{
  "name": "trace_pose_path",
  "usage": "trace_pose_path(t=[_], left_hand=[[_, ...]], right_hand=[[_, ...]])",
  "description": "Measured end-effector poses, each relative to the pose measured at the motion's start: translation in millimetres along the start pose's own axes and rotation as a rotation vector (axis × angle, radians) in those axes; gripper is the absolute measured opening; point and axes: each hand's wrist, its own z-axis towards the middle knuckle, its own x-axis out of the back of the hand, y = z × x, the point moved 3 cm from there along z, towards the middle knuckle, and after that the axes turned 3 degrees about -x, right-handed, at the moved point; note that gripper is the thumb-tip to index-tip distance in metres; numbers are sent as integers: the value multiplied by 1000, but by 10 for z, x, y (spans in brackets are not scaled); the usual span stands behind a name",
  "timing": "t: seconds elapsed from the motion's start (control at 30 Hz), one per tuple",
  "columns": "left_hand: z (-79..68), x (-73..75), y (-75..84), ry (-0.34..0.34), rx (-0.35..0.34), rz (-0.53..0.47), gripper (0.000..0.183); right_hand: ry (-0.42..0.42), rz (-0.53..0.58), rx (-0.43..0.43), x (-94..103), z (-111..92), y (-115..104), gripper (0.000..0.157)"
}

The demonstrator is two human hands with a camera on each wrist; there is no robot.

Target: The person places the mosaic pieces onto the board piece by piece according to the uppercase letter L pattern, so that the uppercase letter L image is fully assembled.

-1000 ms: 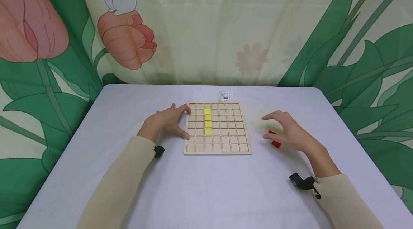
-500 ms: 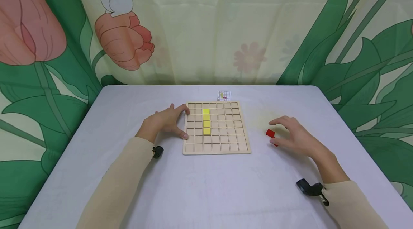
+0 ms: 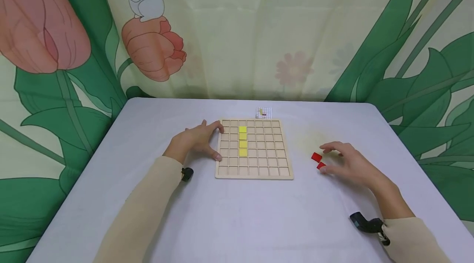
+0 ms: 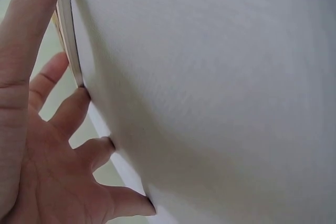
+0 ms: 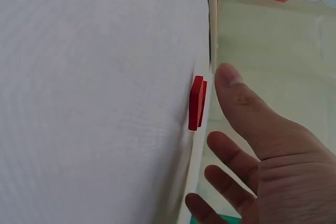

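Note:
My left hand (image 3: 198, 139) is at the left side of a pale wooden grid board (image 3: 228, 171), thumb and index finger spread along its edge. In the left wrist view, the other fingers (image 4: 92, 150) are bent, tips down on the white cloth. Four-sided yellow tiles (image 3: 242, 144) stand in one column of the grid. Right of the board lie two small red square tiles (image 3: 316, 157), close together on the table. My right hand (image 3: 348, 162) hovers beside them, thumb and fingers apart, holding nothing. Its thumb tip partly covers the nearer red tile (image 3: 320, 166).
A small printed card (image 3: 263, 112) with a coloured grid pattern lies behind the board. White cloth covers the table (image 3: 237, 217). A curtain (image 3: 237, 49) with printed flowers and leaves hangs behind the far edge.
My right hand has moved right and nearer to me, uncovering more of the red tiles. My left hand stays at the board's edge. The whole head view has shifted slightly.

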Motion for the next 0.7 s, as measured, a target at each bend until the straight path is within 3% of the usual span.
trace_pose_path(t=[0.4, 0.7], left_hand=[[0, -13, -9, 10, 17, 12, 96], [13, -14, 4, 1, 3, 18, 97]], right_hand=[[-39, -63, 4, -55, 38, -44, 61], [-41, -48, -45, -87, 42, -34, 56]])
